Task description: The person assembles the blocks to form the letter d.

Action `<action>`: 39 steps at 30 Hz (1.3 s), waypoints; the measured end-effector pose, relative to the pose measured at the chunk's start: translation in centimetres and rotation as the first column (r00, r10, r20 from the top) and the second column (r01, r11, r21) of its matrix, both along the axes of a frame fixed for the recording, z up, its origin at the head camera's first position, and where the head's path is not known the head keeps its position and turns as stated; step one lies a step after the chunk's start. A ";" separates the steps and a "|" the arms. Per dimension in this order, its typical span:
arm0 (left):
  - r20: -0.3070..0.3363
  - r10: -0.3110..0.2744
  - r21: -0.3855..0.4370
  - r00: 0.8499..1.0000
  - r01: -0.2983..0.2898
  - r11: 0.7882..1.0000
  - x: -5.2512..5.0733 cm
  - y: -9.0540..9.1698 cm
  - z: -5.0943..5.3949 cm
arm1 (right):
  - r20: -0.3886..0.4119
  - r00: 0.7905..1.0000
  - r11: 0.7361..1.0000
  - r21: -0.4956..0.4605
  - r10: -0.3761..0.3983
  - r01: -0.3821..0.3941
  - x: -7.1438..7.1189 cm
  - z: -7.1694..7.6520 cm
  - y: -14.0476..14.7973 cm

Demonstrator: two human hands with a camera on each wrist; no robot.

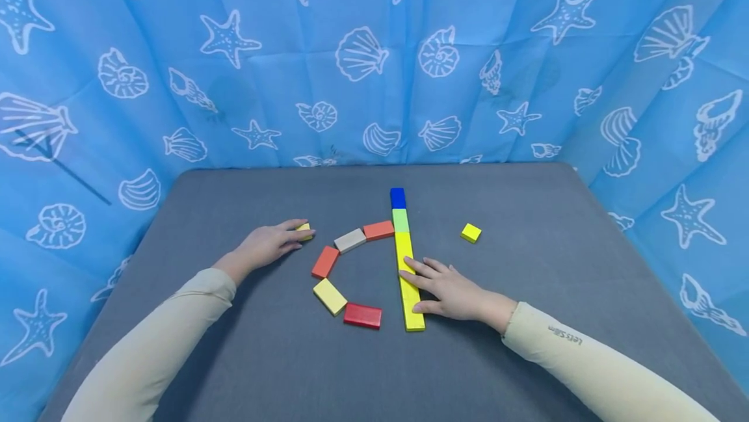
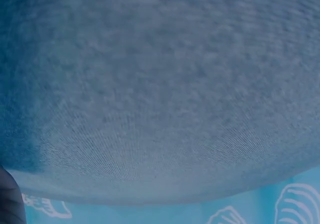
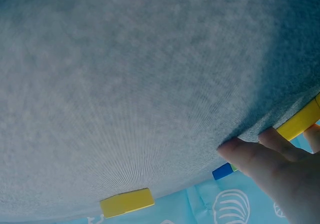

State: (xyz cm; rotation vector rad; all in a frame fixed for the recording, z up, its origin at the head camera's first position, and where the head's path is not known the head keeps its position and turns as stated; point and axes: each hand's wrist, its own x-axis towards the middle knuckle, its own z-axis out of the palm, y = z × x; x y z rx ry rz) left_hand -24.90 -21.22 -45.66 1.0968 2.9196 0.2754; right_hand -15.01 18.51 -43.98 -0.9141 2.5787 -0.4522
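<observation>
On the left of the table my left hand (image 1: 272, 245) reaches over a small pale yellow block (image 1: 304, 227), fingers fairly straight across it and partly hiding it. My right hand (image 1: 456, 292) lies spread, its fingertips on the long yellow strip (image 1: 414, 315) of blocks; the thumb is by the strip's right side. Above the yellow, in line, come a light green block (image 1: 400, 220) and a blue block (image 1: 398, 198). To their left, orange blocks (image 1: 324, 261), a beige block (image 1: 350, 240), a pale yellow block (image 1: 330, 296) and a red block (image 1: 363, 315) form an open curve.
A small bright yellow block (image 1: 471, 233) lies alone to the right of the strip. Grey cloth covers the table (image 1: 263, 357). A blue curtain (image 1: 281, 71) with white shells and starfish hangs around its back and sides.
</observation>
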 end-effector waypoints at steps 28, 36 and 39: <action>-0.239 -0.371 0.266 0.897 0.428 0.863 8.6 7.6 1.8 | 0.024 1.000 1.000 0.025 -0.015 0.014 -0.1 0.1 -0.1; -0.103 -0.420 0.266 0.902 0.432 0.862 10.8 10.6 2.0 | 0.025 1.000 1.000 0.026 -0.018 0.017 0.0 0.2 -0.2; -0.079 -0.438 0.252 0.895 0.443 0.860 11.1 11.6 1.9 | 0.023 1.000 0.999 0.027 -0.020 0.020 0.0 0.3 -0.3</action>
